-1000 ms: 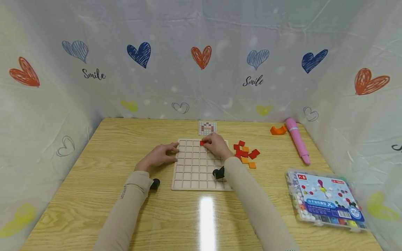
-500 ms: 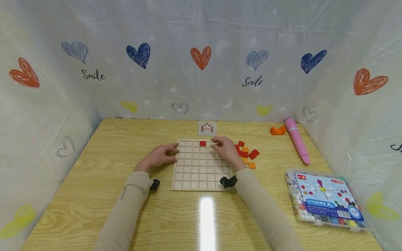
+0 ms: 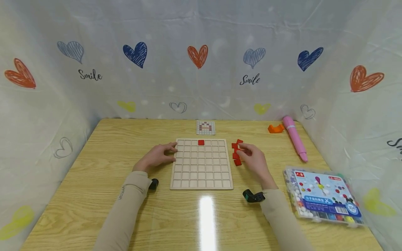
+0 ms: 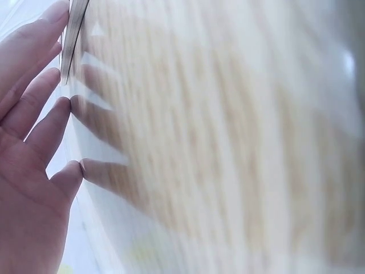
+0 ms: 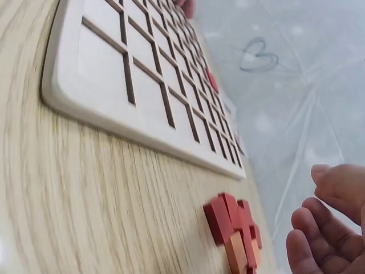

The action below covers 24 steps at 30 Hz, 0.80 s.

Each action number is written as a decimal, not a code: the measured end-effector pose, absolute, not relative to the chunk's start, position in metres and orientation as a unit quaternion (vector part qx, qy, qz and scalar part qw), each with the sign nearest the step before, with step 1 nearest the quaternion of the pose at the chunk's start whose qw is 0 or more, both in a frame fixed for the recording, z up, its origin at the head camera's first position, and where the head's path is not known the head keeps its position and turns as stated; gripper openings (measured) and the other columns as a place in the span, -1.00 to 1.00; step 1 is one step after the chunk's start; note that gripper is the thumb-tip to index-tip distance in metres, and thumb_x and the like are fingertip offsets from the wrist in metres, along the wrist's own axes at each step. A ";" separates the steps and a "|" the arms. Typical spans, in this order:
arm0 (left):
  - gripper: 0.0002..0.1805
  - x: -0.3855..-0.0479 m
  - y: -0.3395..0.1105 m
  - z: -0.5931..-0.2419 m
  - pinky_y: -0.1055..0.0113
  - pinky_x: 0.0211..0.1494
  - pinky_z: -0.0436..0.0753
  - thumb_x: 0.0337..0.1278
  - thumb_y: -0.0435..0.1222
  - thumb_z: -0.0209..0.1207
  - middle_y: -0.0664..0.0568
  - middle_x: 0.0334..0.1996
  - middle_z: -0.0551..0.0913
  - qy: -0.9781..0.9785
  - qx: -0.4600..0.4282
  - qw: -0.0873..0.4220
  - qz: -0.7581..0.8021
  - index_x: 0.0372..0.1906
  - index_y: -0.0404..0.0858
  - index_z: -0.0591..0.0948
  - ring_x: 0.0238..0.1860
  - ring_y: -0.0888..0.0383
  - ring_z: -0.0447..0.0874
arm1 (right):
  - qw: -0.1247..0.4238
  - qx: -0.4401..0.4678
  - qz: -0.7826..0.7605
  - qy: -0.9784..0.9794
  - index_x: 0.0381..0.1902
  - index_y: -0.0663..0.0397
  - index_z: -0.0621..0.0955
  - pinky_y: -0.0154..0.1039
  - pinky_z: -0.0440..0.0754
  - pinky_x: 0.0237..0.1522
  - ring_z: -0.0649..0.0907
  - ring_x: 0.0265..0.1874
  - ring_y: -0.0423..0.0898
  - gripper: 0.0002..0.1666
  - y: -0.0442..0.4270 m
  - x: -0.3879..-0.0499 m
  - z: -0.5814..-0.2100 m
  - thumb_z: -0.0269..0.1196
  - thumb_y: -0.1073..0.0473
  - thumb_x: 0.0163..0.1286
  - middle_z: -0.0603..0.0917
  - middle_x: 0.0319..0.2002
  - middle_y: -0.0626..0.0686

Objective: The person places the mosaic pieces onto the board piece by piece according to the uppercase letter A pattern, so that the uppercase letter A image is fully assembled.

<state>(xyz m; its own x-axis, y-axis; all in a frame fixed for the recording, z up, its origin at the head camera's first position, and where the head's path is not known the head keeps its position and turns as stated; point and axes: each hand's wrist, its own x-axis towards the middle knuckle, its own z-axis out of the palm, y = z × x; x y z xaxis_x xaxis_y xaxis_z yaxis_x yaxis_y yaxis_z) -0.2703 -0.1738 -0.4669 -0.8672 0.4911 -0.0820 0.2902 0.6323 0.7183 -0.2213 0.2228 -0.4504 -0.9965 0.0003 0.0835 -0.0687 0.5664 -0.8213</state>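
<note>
A pale wooden grid board (image 3: 201, 167) lies flat on the table, with one red square tile (image 3: 201, 142) set in its top row. At the board's left edge rests my left hand (image 3: 157, 155), its fingers spread and its fingertips against the edge and tabletop. My right hand (image 3: 253, 158) hovers over the loose red tiles (image 3: 236, 156) right of the board and hides part of the pile. In the right wrist view, the fingers of that hand (image 5: 333, 231) are loosely bent with nothing between them. An orange tile (image 5: 236, 253) lies among the red ones.
Behind the board lies a small pattern card (image 3: 205, 128). At the back right are an orange curved piece (image 3: 276, 129) and a pink pen-shaped object (image 3: 295, 138). A clear box of coloured beads (image 3: 325, 195) stands at the right front. Patterned curtains enclose the table.
My right hand has let go of the red tile in the board's top row and moved right, over the loose tiles. The left hand has stayed at the board's edge.
</note>
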 end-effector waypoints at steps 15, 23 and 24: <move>-0.55 -0.270 -0.174 -0.465 -0.03 0.52 0.10 0.24 -0.25 0.29 0.01 0.49 0.19 0.890 0.214 0.144 0.377 0.20 -0.30 0.58 0.51 -0.06 0.01 | 0.009 -0.061 0.412 -0.909 0.35 0.22 0.44 0.03 0.50 0.11 0.53 0.10 0.16 -0.41 0.302 -0.215 -0.459 0.15 0.02 0.49 0.57 0.15 0.28; -0.55 -0.270 -0.174 -0.466 -0.03 0.52 0.09 0.23 -0.25 0.29 0.01 0.50 0.19 0.889 0.217 0.145 0.378 0.19 -0.30 0.59 0.51 -0.05 0.01 | -0.024 -0.044 0.395 -0.917 0.36 0.27 0.42 0.05 0.49 0.17 0.52 0.13 0.17 -0.43 0.307 -0.233 -0.468 0.17 0.16 0.47 0.56 0.14 0.30; -0.55 -0.270 -0.174 -0.466 -0.03 0.52 0.09 0.23 -0.24 0.29 0.01 0.50 0.19 0.889 0.218 0.145 0.376 0.19 -0.29 0.58 0.51 -0.05 0.01 | -0.022 -0.037 0.388 -0.921 0.36 0.28 0.41 0.06 0.48 0.19 0.52 0.14 0.17 -0.43 0.307 -0.236 -0.470 0.17 0.18 0.46 0.56 0.15 0.31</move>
<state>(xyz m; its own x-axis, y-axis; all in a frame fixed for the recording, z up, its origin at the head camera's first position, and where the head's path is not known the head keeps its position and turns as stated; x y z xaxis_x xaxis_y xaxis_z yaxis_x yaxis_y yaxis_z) -0.2698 -0.1737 -0.4664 -0.8634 0.4958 -0.0934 0.2786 0.6229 0.7310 -0.2364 0.3075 -0.4698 -0.9963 0.0509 -0.0687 0.0847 0.6957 -0.7133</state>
